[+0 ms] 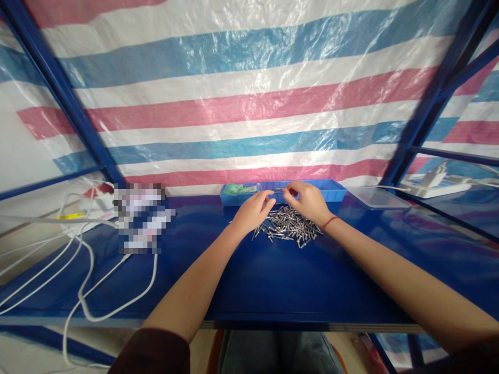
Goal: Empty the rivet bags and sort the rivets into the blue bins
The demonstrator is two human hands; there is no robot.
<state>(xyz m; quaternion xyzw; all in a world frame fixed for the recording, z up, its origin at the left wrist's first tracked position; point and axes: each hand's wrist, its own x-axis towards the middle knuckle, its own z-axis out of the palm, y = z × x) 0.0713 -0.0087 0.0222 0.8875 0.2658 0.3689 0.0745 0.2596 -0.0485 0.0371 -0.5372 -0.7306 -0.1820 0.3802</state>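
A loose pile of small silver metal pins, which look like blind rivets point(290, 224), lies on the blue table point(268, 280). Over the pile's left side is my left hand point(253, 210), its thumb and index finger curled close together; what they hold, if anything, is too small to make out. My right hand point(307, 200), with a red string at the wrist, pinches a thin rivet above the far side of the pile. The tip of that rivet points toward my left fingers. Just behind both hands stands a long, shallow blue tray point(331, 191), partly hidden by them.
Green-and-white packets point(237, 189) lie in the tray's left section. A clear plastic lid point(378, 197) rests to the right. White cables point(88, 291) loop over the table's left side near a blurred-out item point(142, 218). Power strips point(436, 182) sit at the right. Blue posts frame a striped sheet point(249, 104).
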